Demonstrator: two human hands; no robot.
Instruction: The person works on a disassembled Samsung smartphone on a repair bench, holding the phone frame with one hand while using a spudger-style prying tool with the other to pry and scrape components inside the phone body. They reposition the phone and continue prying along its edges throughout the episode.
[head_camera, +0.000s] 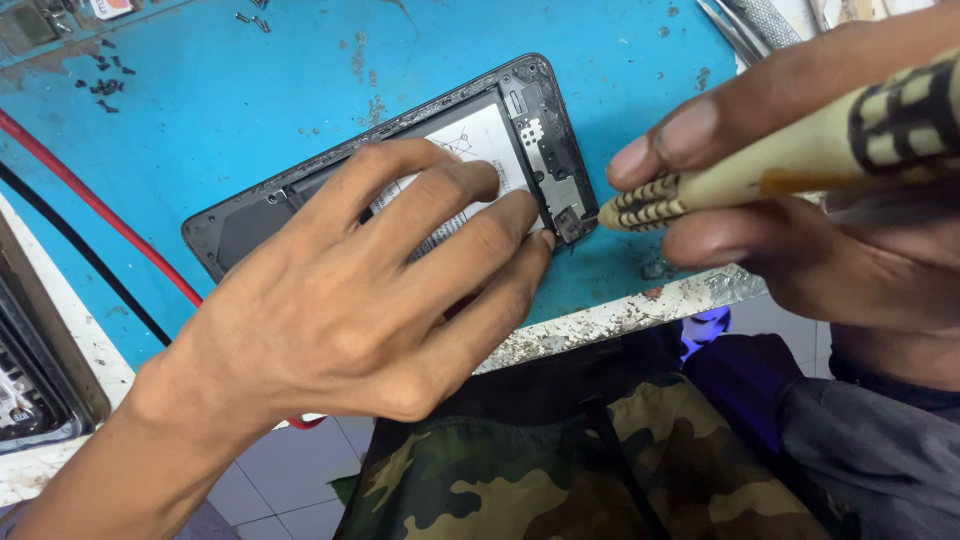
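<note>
Camouflage trousers fill the bottom of the view, nearest the lens, just under the bench edge. Blue bench top, paint chipped along the front edge, carries everything else.

Left hand: spread flat, palm down, fingers pressing on the opened phone. Not gripping, only pinning it to the bench.

Right hand: closed around a cream tool handle with black checkered bands, thumb and forefinger pinching it near the front. Tool tip sits at the phone's lower corner, touching or just beside the frame; exact contact cannot be told.

Phone lies back-up and diagonal near the front edge of the bench, rear cover off, white-labelled battery and black inner frame exposed.

Judgement on handling: light, thin, rigid, but fragile with its cover off; likely to slide on the painted surface unless pressed flat. Best held by the outer frame edges or flat over the battery, away from the small parts at the end.

Red and black cables cross the bench at left. Tiny dark screws lie scattered well apart from the phone, top left.
</note>
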